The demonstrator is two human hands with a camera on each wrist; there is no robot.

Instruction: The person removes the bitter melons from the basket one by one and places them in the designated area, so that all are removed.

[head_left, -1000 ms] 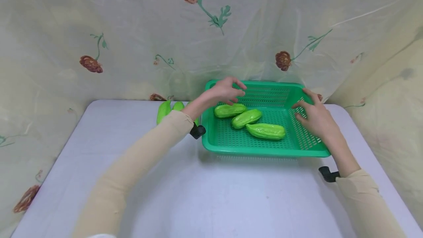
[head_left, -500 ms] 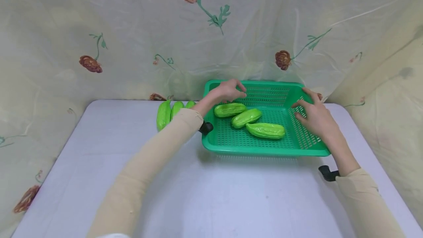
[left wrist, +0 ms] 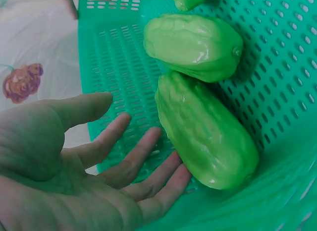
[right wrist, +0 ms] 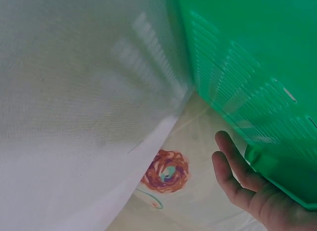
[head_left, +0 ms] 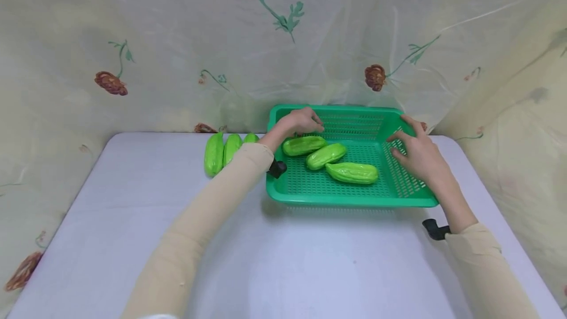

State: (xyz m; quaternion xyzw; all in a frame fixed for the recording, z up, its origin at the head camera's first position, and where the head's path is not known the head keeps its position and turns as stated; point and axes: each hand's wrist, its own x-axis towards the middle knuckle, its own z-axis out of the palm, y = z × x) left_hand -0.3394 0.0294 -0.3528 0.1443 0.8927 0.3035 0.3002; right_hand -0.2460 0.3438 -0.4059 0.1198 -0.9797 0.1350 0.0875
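Observation:
A green plastic basket [head_left: 354, 202] stands at the back of the table with three glossy, ridged green gourds in it. My left hand [head_left: 299, 121] reaches over the basket's left side, above the rear gourd [head_left: 304, 145]. In the left wrist view the left hand's fingers are spread and slightly bent, fingertips right beside this gourd [left wrist: 205, 134]. A second gourd [head_left: 326, 156] lies against it, and the third gourd [head_left: 352, 173] is nearer the front. My right hand [head_left: 418, 154] is at the basket's right rim, fingers apart and loosely bent; the right wrist view shows two fingers [right wrist: 233, 166] outside the wall.
Left of the basket, more gourds [head_left: 214, 154] lie side by side on the white-covered table [head_left: 133, 220], partly hidden by my left sleeve. A flower-printed curtain [head_left: 177, 38] hangs close behind the basket and along the sides.
My left forearm has swung right, uncovering more of the gourds beside the basket. The left hand's fingers have dipped toward the rear gourd. The right hand stays at the rim; the view shifts slightly.

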